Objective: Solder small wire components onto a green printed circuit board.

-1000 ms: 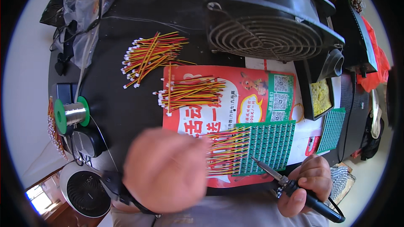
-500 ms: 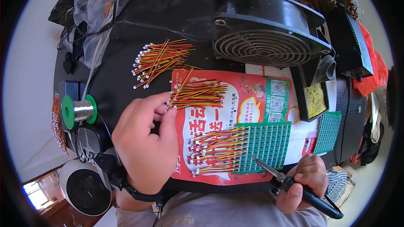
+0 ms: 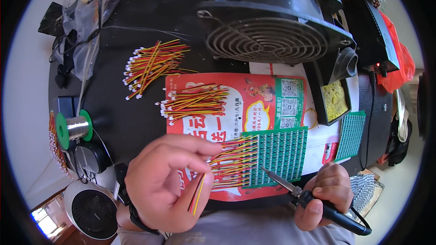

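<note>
My left hand (image 3: 165,179) is closed on a thin connector wire (image 3: 198,195) with red, yellow and black strands, its free ends pointing toward me. The fingers cover its other end. This hand hovers over the left part of a row of wires (image 3: 238,154) joined to a green circuit board panel (image 3: 281,156). In my right hand (image 3: 327,193) is a soldering iron (image 3: 340,216), its tip over the panel's left part, near the wire ends; I cannot tell whether it touches. Beyond my left hand, a bundle of loose connector wires (image 3: 195,102) lies on a red printed sheet (image 3: 268,194).
A second wire bundle (image 3: 154,66) lies farther left. Beyond the sheet stands a large black fan (image 3: 268,41). A holder with a yellow sponge (image 3: 336,102) and another green panel (image 3: 351,136) are on the right. At the left is a solder spool (image 3: 75,128); a thin strand runs from it.
My left hand has moved from the loose bundle toward me and to the right, carrying one connector wire. The soldering iron has barely moved. The whole view has shifted slightly.
</note>
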Demonstrator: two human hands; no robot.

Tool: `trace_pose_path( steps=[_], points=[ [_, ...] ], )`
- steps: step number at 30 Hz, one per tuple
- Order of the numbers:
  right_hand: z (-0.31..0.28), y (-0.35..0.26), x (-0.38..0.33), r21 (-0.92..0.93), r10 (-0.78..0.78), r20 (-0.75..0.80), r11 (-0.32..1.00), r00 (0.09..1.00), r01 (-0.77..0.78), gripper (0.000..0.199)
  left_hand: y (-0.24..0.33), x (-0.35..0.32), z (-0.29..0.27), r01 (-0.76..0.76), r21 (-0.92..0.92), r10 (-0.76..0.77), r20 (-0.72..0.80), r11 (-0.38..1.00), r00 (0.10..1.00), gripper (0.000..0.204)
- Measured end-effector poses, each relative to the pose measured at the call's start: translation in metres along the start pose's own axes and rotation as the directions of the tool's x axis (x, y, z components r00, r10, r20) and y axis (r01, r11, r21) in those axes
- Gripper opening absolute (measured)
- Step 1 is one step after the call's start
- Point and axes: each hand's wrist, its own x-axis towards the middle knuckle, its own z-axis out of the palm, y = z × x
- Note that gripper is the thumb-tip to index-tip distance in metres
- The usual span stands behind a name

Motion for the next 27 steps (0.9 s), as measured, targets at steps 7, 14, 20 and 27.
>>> trace_pose_path(
  steps=[7, 14, 20, 27],
  points=[
    [0.013, 0.000, 0.002, -0.031, -0.032, -0.069, 0.999, 0.997, 0.030, 0.025, 0.004, -0.008, 0.008, 0.010, 0.053, -0.017, 0.136, 0.999, 0.991, 0.025],
    [0.012, -0.001, 0.004, -0.061, -0.034, -0.079, 0.998, 0.996, 0.030, 0.025, 0.001, -0.010, 0.017, -0.174, 0.219, 0.106, 0.289, 0.960, 0.951, 0.033],
    [-0.002, -0.003, 0.001, 0.010, 0.028, 0.029, 1.000, 0.999, -0.028, 0.023, -0.004, -0.012, 0.030, -0.306, 0.301, 0.253, 0.203, 0.903, 0.946, 0.031],
    [0.007, 0.001, 0.003, -0.022, -0.016, -0.045, 1.000, 0.999, 0.015, 0.021, -0.011, -0.012, 0.027, -0.494, 0.330, 0.356, 0.398, 0.804, 0.845, 0.026]
  ],
)
